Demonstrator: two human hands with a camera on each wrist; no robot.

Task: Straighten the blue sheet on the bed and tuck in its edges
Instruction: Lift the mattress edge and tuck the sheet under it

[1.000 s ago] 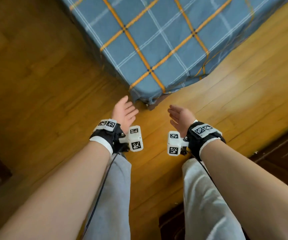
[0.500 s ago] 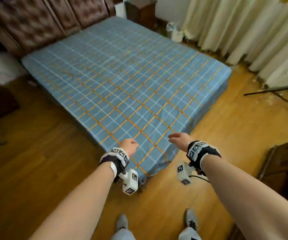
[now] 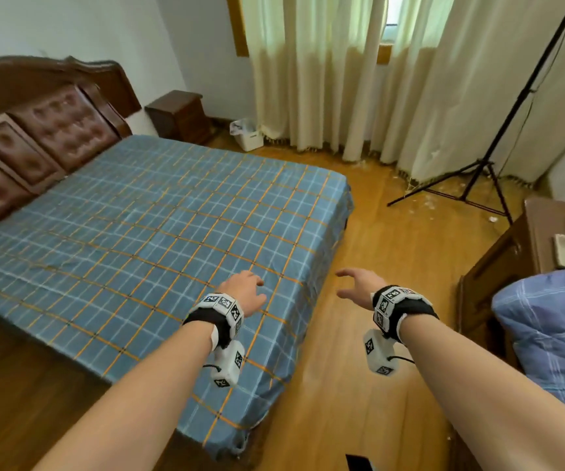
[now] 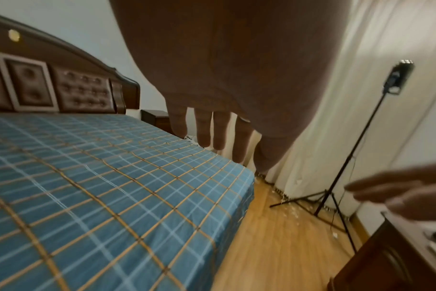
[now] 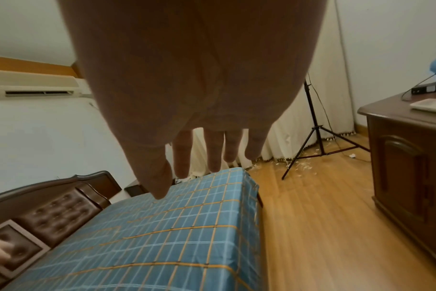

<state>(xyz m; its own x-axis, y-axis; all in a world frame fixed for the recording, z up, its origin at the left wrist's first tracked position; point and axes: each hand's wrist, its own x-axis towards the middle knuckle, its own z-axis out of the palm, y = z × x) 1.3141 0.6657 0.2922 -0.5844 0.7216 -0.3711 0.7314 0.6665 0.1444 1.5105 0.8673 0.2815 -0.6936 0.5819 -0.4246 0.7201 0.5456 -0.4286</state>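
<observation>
At nine o'clock the padded headboard (image 3: 46, 130) now stands in full view, where half a second ago only its lower edge showed. The blue sheet (image 3: 158, 232) lies flat across the bed, draped over the near corner at six o'clock. The left hand (image 3: 245, 292) hovers above the sheet's near right part, fingers (image 4: 203, 130) loosely spread, holding nothing, as before. At three o'clock the right hand (image 3: 356, 287) hangs over the wooden floor (image 3: 393, 266), fingers (image 5: 213, 151) apart, empty. Farther right, the tripod (image 3: 478, 178) has come fully into sight.
</observation>
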